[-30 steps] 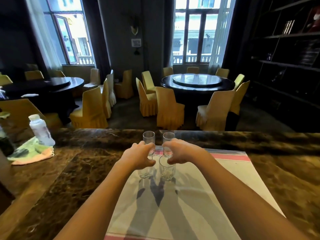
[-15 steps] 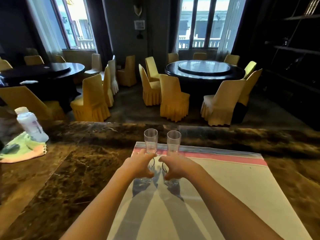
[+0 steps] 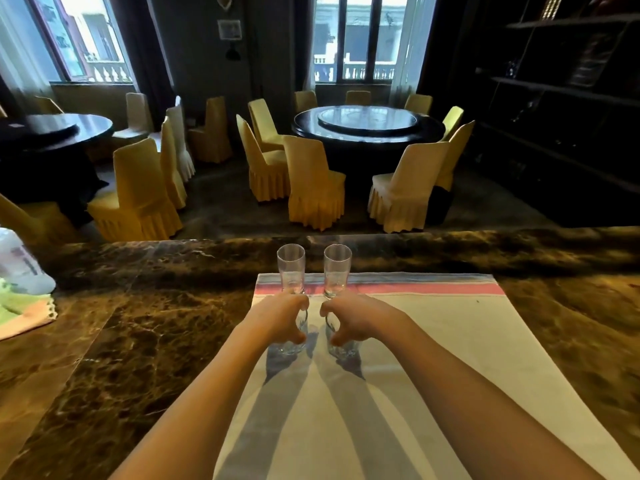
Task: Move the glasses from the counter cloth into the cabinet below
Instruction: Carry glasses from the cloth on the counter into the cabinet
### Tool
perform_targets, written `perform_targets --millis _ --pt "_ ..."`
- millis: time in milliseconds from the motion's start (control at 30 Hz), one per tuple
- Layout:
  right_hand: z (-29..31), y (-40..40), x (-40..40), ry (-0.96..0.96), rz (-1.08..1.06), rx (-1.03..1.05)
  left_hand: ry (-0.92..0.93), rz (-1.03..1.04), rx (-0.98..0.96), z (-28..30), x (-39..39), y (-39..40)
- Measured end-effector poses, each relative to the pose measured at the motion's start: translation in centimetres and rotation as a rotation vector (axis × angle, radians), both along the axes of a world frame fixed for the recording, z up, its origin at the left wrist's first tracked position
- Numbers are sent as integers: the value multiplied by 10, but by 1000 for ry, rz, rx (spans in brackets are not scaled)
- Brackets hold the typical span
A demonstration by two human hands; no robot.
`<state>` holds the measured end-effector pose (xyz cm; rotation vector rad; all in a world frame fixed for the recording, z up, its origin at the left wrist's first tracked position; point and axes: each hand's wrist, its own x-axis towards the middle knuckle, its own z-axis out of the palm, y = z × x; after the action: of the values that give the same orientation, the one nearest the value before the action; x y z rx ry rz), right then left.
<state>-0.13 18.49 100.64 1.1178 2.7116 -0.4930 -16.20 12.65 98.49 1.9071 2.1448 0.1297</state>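
Note:
A white cloth (image 3: 433,341) with a pink stripe at its far end lies on the brown marble counter (image 3: 138,323). Two tall clear glasses stand upright at the cloth's far edge, one on the left (image 3: 291,268) and one on the right (image 3: 337,268). Nearer to me are two more clear glasses. My left hand (image 3: 277,318) is wrapped around the near left glass (image 3: 292,345), and my right hand (image 3: 356,317) around the near right glass (image 3: 343,349). Both glass bases are close to the cloth; contact is unclear. The cabinet below is out of view.
A white plastic bottle (image 3: 19,261) stands at the counter's far left beside a green and peach rag (image 3: 24,313). Beyond the counter are round dark tables (image 3: 367,124) with yellow-covered chairs (image 3: 311,181). Dark shelving (image 3: 554,98) fills the right wall.
My view has tilted down and closer. Both hands have drawn back toward me along the cloth, each still holding its glass, while the two far glasses stayed in place.

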Motion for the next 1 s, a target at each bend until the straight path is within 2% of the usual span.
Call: perform_targets --millis 333,567,1000 --pt "13 -34 37 15 -99 29 -36 -67 -7 5 22 -34" --pt "29 -69 77 42 -89 16 -40 -109 7 23 58 -81" --pt "36 -174 183 27 163 -18 26 -87 -3 32 176 -208"
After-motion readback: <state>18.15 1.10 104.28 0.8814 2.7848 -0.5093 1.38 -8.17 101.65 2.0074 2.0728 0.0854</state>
